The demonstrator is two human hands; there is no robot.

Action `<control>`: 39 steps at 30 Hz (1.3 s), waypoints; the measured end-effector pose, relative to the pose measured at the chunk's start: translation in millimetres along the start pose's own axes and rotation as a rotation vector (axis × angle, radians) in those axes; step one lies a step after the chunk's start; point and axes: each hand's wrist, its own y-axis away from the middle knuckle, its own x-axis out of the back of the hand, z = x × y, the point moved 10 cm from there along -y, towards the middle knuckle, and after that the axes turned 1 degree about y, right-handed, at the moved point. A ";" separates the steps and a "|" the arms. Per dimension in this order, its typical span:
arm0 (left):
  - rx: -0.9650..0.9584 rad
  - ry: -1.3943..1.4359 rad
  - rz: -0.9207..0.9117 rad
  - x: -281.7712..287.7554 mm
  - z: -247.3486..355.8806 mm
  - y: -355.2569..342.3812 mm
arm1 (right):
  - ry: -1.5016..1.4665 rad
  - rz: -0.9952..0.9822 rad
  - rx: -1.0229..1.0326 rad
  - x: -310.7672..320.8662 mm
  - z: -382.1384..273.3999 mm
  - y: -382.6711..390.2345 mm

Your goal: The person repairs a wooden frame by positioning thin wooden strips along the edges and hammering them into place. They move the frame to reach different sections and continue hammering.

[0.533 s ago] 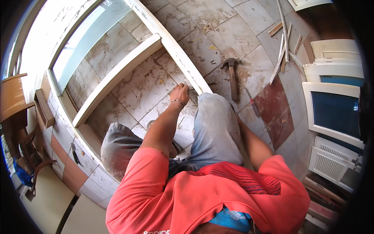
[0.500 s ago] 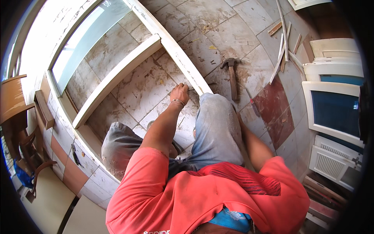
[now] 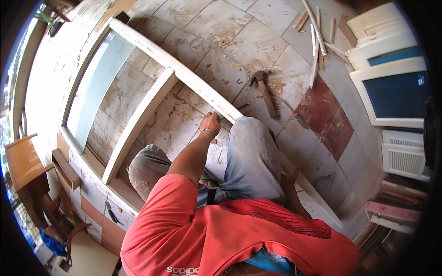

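A white wooden door or window frame (image 3: 198,87) lies on the dirty tile floor, with a glass pane (image 3: 99,87) in its far-left part and a crossbar (image 3: 138,124) beside it. My knees are over the frame. My left hand (image 3: 210,122) is closed beside the inner edge of the long rail, left of my knee; what its fingers hold, if anything, is hidden. My right hand (image 3: 290,182) is by the same rail on the other side of my knee, its fingers mostly hidden. A claw hammer (image 3: 265,94) with a wooden handle lies beyond the rail.
A thin red-handled tool (image 3: 297,115) lies near a dark red tile. Wood strips (image 3: 317,41) are scattered at far right. White panels (image 3: 391,92) lean along the right side. Dark pliers-like tool (image 3: 111,211) and wooden furniture (image 3: 30,161) are on the left.
My view has shifted, so more of the frame's rail shows at the lower right. My right hand now shows beside the rail. My left hand stays at the rail's inner edge.
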 end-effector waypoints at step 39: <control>0.087 -0.434 -0.269 269.1 -30.3 131.7 | -1.212 -0.880 -0.969 -51.0 -84.5 -9.6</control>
